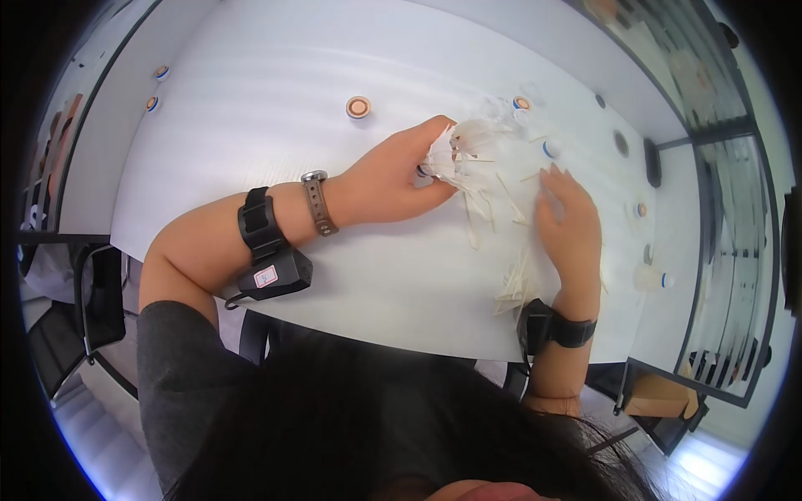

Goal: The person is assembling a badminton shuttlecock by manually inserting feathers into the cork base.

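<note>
My left hand (401, 175), at the middle of the white table, is closed around a crumpled, translucent white plastic bundle (455, 154). Thin pale sticks (505, 190) lie loose just right of that bundle. On the right, my right hand (571, 217) rests at the tabletop with its fingers apart and nothing seen in them. A small white cap with a blue rim (551, 149) sits just beyond its fingertips. More thin sticks (518, 288) are piled left of my right wrist.
The white table (384, 275) bears a round orange-centred cap (358, 107), a similar one (521, 103) by clear plastic, two caps at the far left, another cap (640, 210) and a clear bottle (652, 278) at the right. Low partitions stand at both sides.
</note>
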`<control>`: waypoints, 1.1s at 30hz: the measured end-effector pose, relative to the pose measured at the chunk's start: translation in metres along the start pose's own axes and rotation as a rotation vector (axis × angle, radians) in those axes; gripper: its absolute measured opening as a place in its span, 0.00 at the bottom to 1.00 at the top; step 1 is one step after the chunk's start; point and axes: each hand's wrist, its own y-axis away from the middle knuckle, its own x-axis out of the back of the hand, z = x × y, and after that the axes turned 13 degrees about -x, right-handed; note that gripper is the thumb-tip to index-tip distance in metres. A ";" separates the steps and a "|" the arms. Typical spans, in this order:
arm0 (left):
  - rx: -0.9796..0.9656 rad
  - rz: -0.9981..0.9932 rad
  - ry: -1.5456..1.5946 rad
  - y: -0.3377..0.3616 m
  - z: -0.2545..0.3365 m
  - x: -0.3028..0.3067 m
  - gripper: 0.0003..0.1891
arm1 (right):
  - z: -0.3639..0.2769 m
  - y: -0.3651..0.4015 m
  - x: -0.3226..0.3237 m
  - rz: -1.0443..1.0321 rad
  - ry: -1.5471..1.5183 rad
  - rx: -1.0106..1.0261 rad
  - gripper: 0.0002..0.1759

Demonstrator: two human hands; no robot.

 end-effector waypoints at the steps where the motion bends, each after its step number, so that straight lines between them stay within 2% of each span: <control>1: -0.030 0.020 0.007 0.000 0.000 -0.001 0.15 | -0.001 -0.001 0.000 0.014 -0.004 0.015 0.16; 4: -0.007 -0.022 -0.007 0.001 0.001 0.003 0.15 | -0.014 0.001 0.005 0.010 -0.035 0.055 0.14; 7: 0.093 -0.113 0.018 0.002 0.000 0.007 0.20 | -0.019 0.002 0.005 -0.015 -0.107 0.092 0.13; 14: 0.087 -0.120 -0.026 0.000 0.002 0.007 0.20 | -0.020 -0.002 0.006 -0.111 -0.189 0.189 0.11; 17: 0.071 -0.105 0.000 -0.001 -0.003 0.005 0.20 | -0.024 -0.003 0.006 -0.157 -0.204 0.132 0.09; 19: 0.063 -0.116 -0.050 -0.001 -0.003 0.006 0.20 | -0.024 -0.003 0.003 -0.137 -0.212 0.154 0.06; 22: -0.023 -0.003 -0.051 0.002 -0.004 0.001 0.16 | -0.027 -0.003 0.002 -0.144 -0.218 0.195 0.06; 28: -0.034 -0.011 -0.043 0.003 -0.006 0.001 0.16 | -0.024 -0.005 -0.002 -0.106 -0.173 0.286 0.08; 31: 0.097 -0.104 -0.007 0.002 -0.001 0.005 0.20 | -0.021 -0.006 -0.003 -0.118 -0.198 0.277 0.08; 33: 0.086 -0.106 -0.021 0.000 -0.001 0.006 0.19 | -0.020 -0.006 -0.003 -0.107 -0.196 0.267 0.08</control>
